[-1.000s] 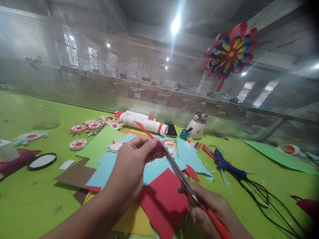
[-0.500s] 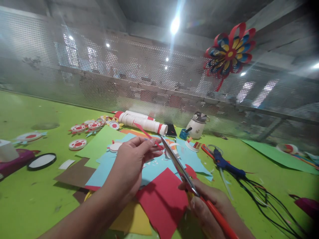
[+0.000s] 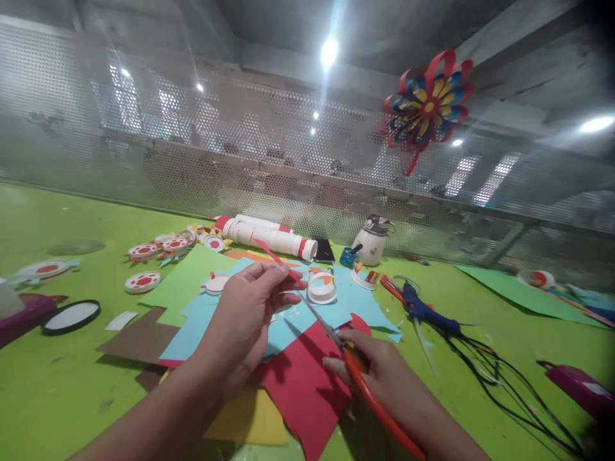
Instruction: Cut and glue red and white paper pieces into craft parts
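Note:
My left hand (image 3: 250,314) is raised over the paper pile, its thumb and fingers pinched on a thin red paper strip (image 3: 271,255) that sticks up and away to the left. My right hand (image 3: 379,371) is closed round the orange handles of a pair of scissors (image 3: 336,339), whose blades point up-left toward the left fingertips and lie low over a red paper sheet (image 3: 302,384). Light blue paper (image 3: 307,314) and yellow paper (image 3: 250,419) lie under and around the red sheet on the green table (image 3: 62,384).
A white roll with red bands (image 3: 269,235) lies at the back, next to a white bottle (image 3: 372,242) and a small blue pot (image 3: 346,257). A blue glue gun (image 3: 425,312) with black cables lies right. Round red-white paper pieces (image 3: 143,280) lie left. A paper flower (image 3: 425,105) hangs on the mesh wall.
The scissors have come off the red strip and dropped lower, toward the red sheet, with my right hand moving left. My left hand still pinches the strip.

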Demonstrator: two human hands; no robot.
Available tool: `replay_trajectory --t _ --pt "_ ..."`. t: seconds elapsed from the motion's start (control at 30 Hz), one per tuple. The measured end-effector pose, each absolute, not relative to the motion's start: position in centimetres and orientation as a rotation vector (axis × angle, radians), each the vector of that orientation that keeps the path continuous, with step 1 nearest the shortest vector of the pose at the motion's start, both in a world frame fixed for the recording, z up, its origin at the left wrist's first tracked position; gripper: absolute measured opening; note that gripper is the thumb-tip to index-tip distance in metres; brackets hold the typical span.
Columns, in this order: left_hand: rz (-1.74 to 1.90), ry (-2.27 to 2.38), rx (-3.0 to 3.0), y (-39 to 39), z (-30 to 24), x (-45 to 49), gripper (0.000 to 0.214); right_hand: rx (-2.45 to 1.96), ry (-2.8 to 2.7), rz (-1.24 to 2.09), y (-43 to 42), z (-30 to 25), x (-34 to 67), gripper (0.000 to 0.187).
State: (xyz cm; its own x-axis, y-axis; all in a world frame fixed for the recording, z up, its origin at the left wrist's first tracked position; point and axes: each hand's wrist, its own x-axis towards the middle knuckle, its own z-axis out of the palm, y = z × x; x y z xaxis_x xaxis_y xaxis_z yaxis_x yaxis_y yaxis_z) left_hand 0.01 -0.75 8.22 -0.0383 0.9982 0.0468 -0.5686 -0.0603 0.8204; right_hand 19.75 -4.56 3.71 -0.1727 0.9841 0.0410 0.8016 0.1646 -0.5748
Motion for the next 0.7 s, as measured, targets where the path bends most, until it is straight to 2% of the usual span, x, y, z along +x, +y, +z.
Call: replay_trajectory --t 0.3,0.43,0.7 --pt "1.508 0.775 0.838 -0.6 8.1 0.2 0.013 -1.813 -2.18 0.368 -4.7 2.8 19.2 0.022" --pt "1.513 0.767 0.847 -0.6 7.9 0.2 0.014 -1.81 -2.239 0.323 -4.6 2.4 19.3 0.013" --pt "1.321 0.814 0.954 -0.3 7.6 0.4 0.017 -1.799 -2.491 0.093 -5.6 2.9 19.3 0.027"
